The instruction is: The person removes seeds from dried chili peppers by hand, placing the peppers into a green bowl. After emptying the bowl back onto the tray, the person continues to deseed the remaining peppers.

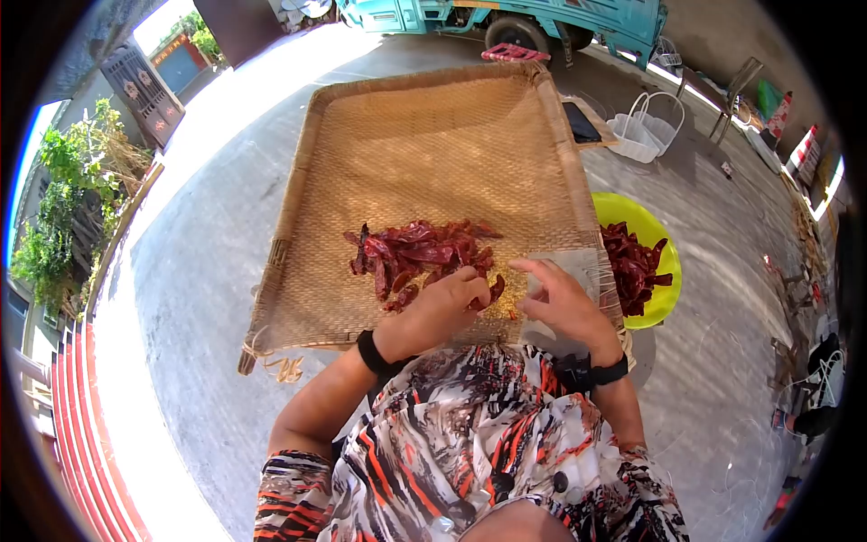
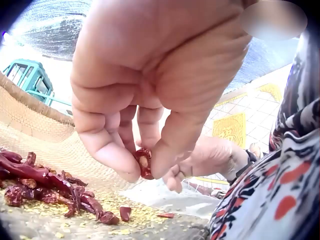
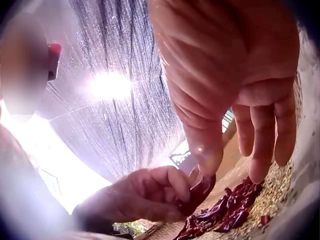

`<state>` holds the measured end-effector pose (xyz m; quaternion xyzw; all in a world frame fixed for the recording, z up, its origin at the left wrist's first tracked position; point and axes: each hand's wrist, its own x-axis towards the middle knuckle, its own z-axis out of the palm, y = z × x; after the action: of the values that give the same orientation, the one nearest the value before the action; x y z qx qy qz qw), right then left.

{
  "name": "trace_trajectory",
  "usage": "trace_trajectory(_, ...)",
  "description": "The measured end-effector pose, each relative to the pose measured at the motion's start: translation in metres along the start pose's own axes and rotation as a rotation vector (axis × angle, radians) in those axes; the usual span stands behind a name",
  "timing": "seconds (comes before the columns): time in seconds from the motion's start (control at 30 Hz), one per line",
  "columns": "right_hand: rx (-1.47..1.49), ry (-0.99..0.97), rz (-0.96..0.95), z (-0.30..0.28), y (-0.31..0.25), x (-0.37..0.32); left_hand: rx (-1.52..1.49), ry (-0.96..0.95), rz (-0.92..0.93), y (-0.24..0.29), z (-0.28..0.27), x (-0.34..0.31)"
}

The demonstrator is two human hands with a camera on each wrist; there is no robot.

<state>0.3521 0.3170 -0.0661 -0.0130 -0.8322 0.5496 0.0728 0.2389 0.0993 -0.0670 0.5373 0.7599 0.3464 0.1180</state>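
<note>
My left hand [image 1: 438, 312] pinches a dried red chili pepper [image 2: 145, 163] between thumb and fingers, above the woven tray [image 1: 406, 154]. Inside the chili's cut end, pale matter shows in the left wrist view. Facing it, my right hand [image 1: 569, 303] has its fingers extended and holds nothing visible. Its thumb overlaps the held chili in the right wrist view, while the head view has a gap between the hands. A heap of dried chilies [image 1: 420, 248] lies just beyond the left hand. Loose yellow seeds [image 1: 510, 294] are scattered beneath both hands.
A yellow-green bowl [image 1: 670, 294] of dried chilies stands beside the tray's right edge. Farther off are a white basket [image 1: 637, 140], a dark flat object [image 1: 581, 124] on a board and a turquoise vehicle [image 1: 587, 23]. Red-edged steps [image 1: 86, 425] run along the left.
</note>
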Motion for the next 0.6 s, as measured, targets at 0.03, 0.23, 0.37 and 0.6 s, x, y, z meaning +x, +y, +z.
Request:
trace_trajectory(0.03,-0.022,-0.053,-0.048,0.007,0.001,0.004,0.035,0.003,0.046,0.006,-0.001,0.003)
trace_trajectory(0.23,-0.047,0.040,0.076,-0.001,0.006,0.004,0.042,0.080,0.024,-0.011,-0.010,0.003)
trace_trajectory(0.37,-0.075,0.508,0.116,-0.039,0.022,-0.002,0.366,0.137,-0.293,-0.059,-0.015,-0.001)
trace_trajectory(0.6,-0.198,0.480,0.101,-0.043,0.042,-0.012,0.553,0.190,-0.369,-0.102,-0.007,0.004)
